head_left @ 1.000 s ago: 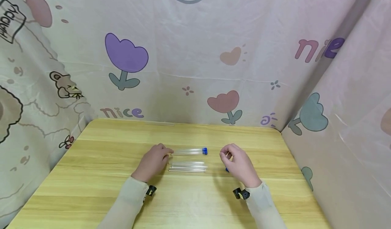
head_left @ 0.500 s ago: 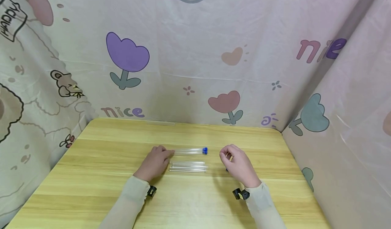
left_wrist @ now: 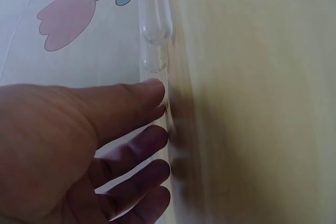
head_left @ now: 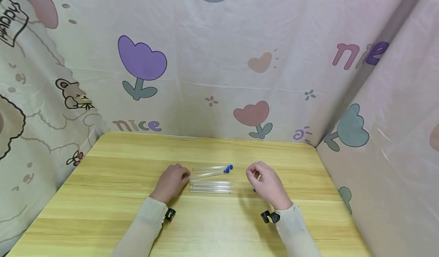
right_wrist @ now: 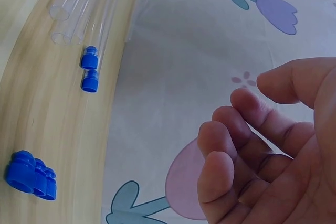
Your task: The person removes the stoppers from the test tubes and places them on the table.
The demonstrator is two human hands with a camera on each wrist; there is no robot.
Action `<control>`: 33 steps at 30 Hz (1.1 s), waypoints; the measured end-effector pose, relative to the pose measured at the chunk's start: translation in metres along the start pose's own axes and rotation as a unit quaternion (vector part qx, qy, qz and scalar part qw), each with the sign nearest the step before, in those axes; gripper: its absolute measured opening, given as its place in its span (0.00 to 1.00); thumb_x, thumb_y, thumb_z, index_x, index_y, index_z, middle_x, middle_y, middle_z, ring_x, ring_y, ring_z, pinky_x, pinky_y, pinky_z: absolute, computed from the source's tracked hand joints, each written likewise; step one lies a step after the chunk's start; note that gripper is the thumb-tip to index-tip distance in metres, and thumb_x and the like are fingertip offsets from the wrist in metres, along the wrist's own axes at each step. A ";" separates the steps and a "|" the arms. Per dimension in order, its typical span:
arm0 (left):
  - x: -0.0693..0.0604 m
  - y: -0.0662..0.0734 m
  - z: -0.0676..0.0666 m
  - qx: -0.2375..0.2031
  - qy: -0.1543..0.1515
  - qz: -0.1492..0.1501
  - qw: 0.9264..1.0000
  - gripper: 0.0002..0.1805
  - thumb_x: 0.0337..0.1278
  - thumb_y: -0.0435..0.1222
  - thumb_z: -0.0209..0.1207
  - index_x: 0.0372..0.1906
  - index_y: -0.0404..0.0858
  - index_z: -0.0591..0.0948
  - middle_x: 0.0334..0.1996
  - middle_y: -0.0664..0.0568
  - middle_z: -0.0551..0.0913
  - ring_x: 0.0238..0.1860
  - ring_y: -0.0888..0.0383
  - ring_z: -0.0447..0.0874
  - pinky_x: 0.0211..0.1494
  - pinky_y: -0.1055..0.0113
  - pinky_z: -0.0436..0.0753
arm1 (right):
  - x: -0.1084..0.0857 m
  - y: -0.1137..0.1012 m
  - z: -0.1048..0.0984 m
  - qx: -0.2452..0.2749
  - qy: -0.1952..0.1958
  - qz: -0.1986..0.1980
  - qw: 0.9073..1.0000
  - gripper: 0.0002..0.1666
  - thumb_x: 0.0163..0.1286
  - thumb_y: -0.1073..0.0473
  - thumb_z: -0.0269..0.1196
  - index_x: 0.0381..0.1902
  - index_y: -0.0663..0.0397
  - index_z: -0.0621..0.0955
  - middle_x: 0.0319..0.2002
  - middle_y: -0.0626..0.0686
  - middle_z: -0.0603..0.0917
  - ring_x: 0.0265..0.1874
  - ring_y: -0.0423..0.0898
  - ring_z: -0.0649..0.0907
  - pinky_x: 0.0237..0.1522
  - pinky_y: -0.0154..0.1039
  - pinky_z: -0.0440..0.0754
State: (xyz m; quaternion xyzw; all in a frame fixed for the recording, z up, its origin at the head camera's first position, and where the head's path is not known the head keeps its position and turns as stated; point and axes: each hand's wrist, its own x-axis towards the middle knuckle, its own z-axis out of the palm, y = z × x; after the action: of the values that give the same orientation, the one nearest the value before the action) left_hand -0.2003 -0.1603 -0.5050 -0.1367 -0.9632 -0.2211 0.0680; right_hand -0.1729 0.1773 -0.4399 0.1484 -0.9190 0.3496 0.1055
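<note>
At the left end of a slanted clear tube with a blue cap [head_left: 209,174], my left hand [head_left: 170,182] pinches the tube between thumb and fingertips [left_wrist: 152,90]. A second blue-capped tube [head_left: 210,168] lies just behind it, and the two caps sit close together. Several uncapped clear tubes [head_left: 210,188] lie side by side in front of them. My right hand [head_left: 269,184] hovers to the right, fingers loosely curled and holding nothing. In the right wrist view, loose blue caps [right_wrist: 21,171] stand together on the table; in the head view the right hand mostly hides them.
Another clear tube [head_left: 180,138] lies along the back edge of the wooden table [head_left: 103,211], against the printed curtain [head_left: 205,59]. Curtains also border the table on the left and right.
The nearer capped tube has swung out of line with the other, its left end drawn toward the front and left. My left hand has shifted slightly left. My right hand has barely moved.
</note>
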 end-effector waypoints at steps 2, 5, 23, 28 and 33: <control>0.000 -0.001 0.000 -0.003 -0.004 -0.008 1.000 0.06 0.61 0.36 0.71 0.41 0.39 0.90 0.38 0.51 0.85 0.43 0.49 0.81 0.51 0.51 0.82 | 0.000 0.000 0.001 0.002 -0.004 0.002 1.000 0.05 0.76 0.57 0.64 0.38 0.43 0.85 0.33 0.38 0.79 0.33 0.38 0.78 0.33 0.34 0.77; 0.002 -0.001 0.000 -0.010 -0.009 -0.017 1.000 0.04 0.62 0.37 0.71 0.38 0.41 0.90 0.37 0.53 0.86 0.43 0.51 0.82 0.51 0.53 0.83 | 0.000 0.001 0.002 0.005 -0.009 0.002 1.000 0.04 0.76 0.57 0.64 0.38 0.44 0.85 0.34 0.38 0.80 0.33 0.39 0.78 0.33 0.35 0.77; 0.007 0.011 -0.010 -0.147 0.083 0.007 0.986 0.02 0.63 0.39 0.65 0.39 0.50 0.87 0.38 0.61 0.84 0.42 0.55 0.85 0.45 0.59 0.84 | 0.001 0.003 0.003 0.008 -0.013 0.011 1.000 0.04 0.76 0.56 0.64 0.38 0.41 0.84 0.34 0.38 0.80 0.34 0.39 0.78 0.36 0.36 0.78; 0.005 0.018 -0.015 -0.207 0.090 0.006 0.974 0.06 0.64 0.37 0.65 0.43 0.44 0.87 0.34 0.63 0.86 0.34 0.61 0.84 0.40 0.64 0.84 | 0.001 0.002 0.004 0.012 -0.021 0.018 1.000 0.04 0.76 0.56 0.63 0.39 0.41 0.84 0.35 0.39 0.80 0.35 0.39 0.78 0.37 0.36 0.79; 0.004 0.021 -0.017 -0.267 0.094 -0.008 0.959 0.07 0.65 0.37 0.65 0.45 0.43 0.85 0.34 0.60 0.86 0.33 0.63 0.85 0.40 0.66 0.85 | 0.001 0.003 0.004 0.012 -0.023 0.022 0.999 0.04 0.77 0.55 0.63 0.40 0.42 0.84 0.35 0.39 0.80 0.35 0.39 0.78 0.38 0.37 0.79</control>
State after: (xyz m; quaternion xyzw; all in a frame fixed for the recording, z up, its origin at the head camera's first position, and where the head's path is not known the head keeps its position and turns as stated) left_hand -0.1971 -0.1487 -0.4806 -0.1212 -0.8592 -0.4830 0.1174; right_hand -0.1749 0.1763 -0.4441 0.1374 -0.9200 0.3595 0.0744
